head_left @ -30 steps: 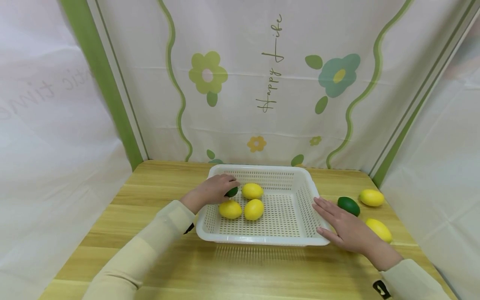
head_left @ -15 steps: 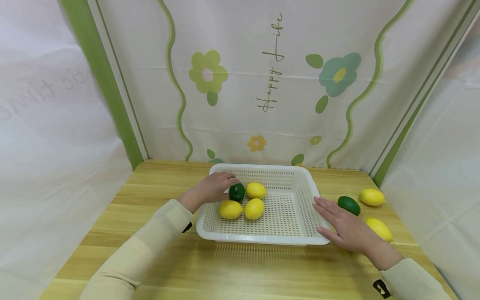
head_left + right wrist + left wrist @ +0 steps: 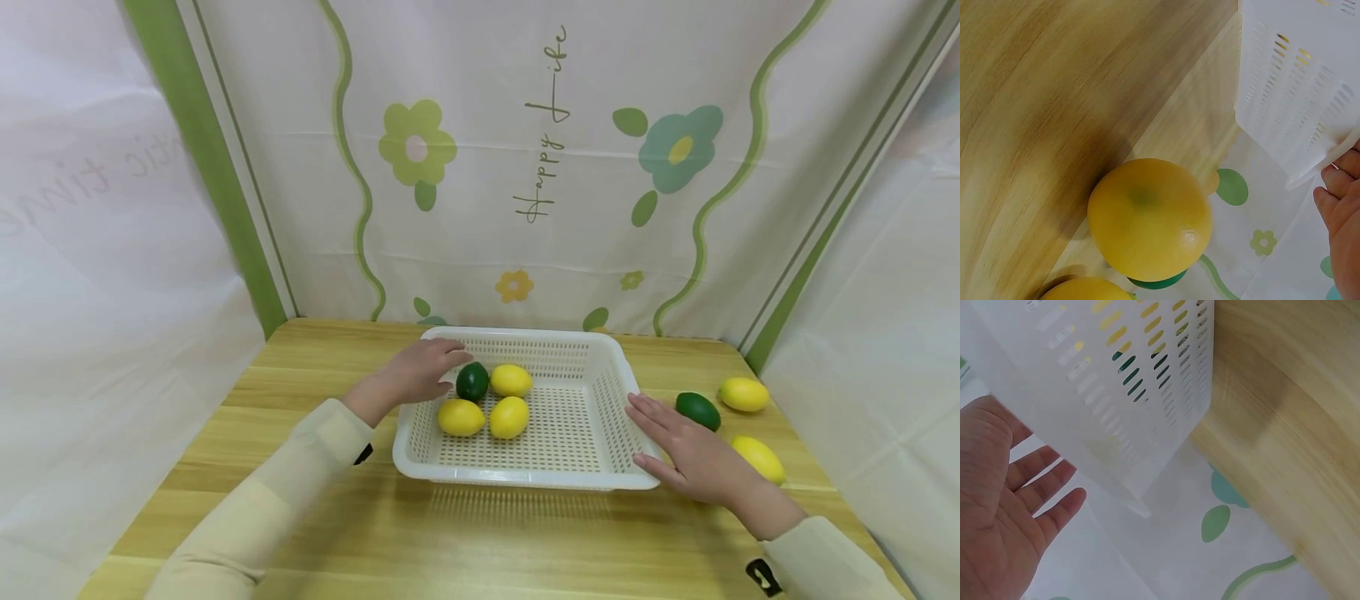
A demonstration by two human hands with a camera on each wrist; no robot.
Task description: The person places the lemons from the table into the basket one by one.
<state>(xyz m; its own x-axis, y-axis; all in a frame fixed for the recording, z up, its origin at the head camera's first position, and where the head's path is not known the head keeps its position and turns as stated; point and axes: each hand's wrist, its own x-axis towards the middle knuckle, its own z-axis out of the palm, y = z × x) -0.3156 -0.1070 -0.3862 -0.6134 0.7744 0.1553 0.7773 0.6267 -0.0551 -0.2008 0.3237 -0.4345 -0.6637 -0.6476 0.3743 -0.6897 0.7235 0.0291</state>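
1. Just beyond the left hand (image 3: pixel 416 372)'s fingers (image 3: pixel 447 357), the green lime (image 3: pixel 472 381) now lies free on the floor of the white basket (image 3: pixel 525 478), touching nothing of the hand; a second ago those fingers were curled over it, half a second ago they had just let go.
2. The left fingers are now spread and relaxed, holding nothing, and have drawn back toward the basket's left rim; the left wrist view shows the open palm beside the slotted wall.
3. Judging from this, the lime is delivered: it sits beside three yellow lemons (image 3: pixel 509 417) inside.
4. The right hand (image 3: pixel 686 452) has not moved; its flat, straight fingers rest against the basket's right wall, gripping nothing.
5. To the right of those fingers, on the desk (image 3: pixel 315 467), wait another lime (image 3: pixel 698 410) and two lemons (image 3: pixel 743 394).
6. The backdrop (image 3: pixel 480 167) reads "Happy Life" in cursive; no brand shows.
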